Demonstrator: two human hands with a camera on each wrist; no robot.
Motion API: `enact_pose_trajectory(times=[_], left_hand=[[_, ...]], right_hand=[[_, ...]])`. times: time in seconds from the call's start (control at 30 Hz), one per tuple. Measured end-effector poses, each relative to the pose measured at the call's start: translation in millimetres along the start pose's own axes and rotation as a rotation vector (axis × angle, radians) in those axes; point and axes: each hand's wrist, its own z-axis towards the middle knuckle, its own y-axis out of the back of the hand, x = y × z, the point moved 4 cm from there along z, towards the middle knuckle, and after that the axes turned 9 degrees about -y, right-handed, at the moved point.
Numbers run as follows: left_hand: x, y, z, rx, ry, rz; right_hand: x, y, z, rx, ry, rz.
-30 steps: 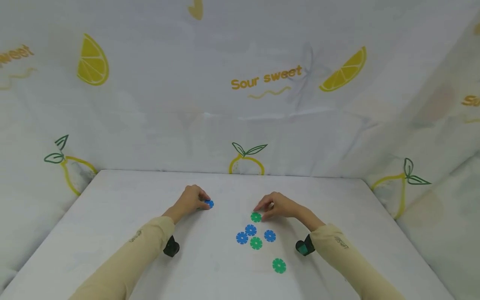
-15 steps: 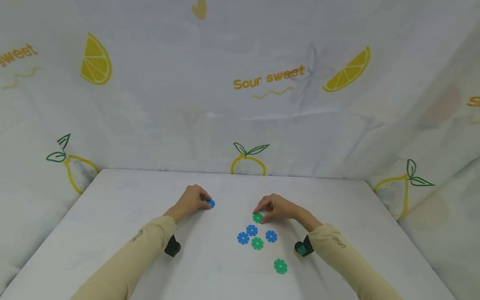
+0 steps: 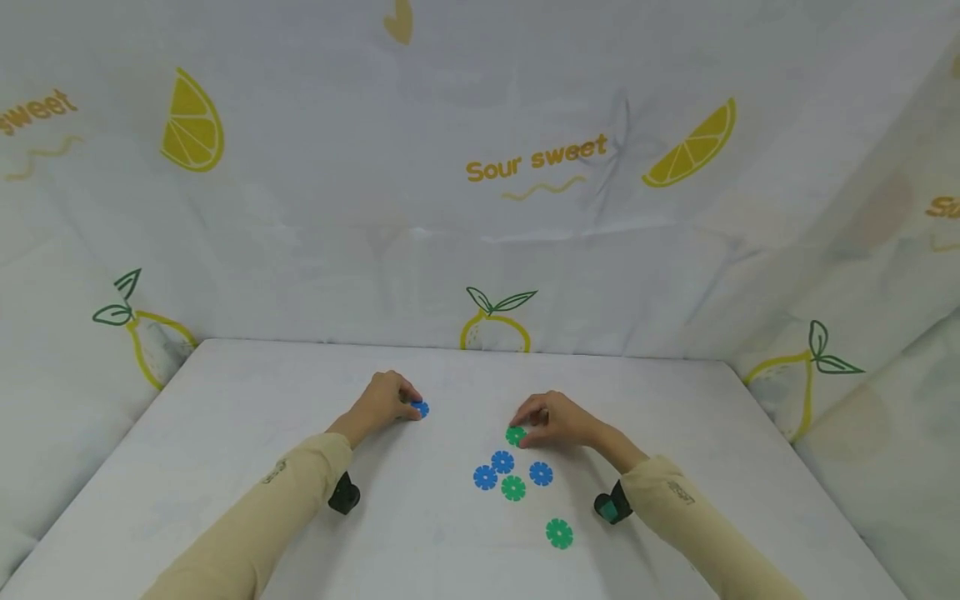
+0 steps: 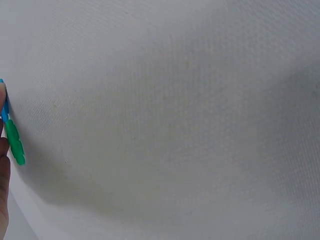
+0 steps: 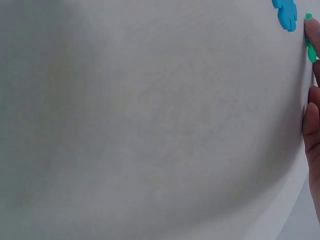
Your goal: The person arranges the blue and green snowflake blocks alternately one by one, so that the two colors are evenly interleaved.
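Observation:
My left hand pinches a blue interlocking disc, notched around its rim, between thumb and fingers. In the left wrist view a green interlocking disc lies against that blue one, with fingers beside both; whether they are joined I cannot tell. Over on the right, thumb and fingertip of my right hand hold the edges of another green interlocking disc, low at the table. The right wrist view catches only a sliver of this green disc under a finger.
Nearer to me lie blue discs, one at the right, plus a green disc. Another green disc sits closer to the front. The white table ends at a printed curtain. Dark wrist cameras hang beneath both sleeves.
My right thumb and fingertip have come from beside the green disc onto its edges. The left hand stays in place with the blue disc. The loose discs lie as before.

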Motion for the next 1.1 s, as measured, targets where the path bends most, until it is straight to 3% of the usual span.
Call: enact_pose_trajectory(times=[0.5, 0.97, 1.1], left_hand=[[2.2, -1.6, -0.1, 0.015, 0.034, 0.016], [1.0, -1.7, 3.0, 0.021, 0.020, 0.030], [1.5, -1.3, 4.4, 0.021, 0.027, 0.035]], right_hand=[[-2, 6, -7.4, -0.119, -0.071, 0.088], [14, -2, 17.6, -0.205, -0.002, 0.119], [20, -6, 26.2, -0.228, -0.017, 0.144]])
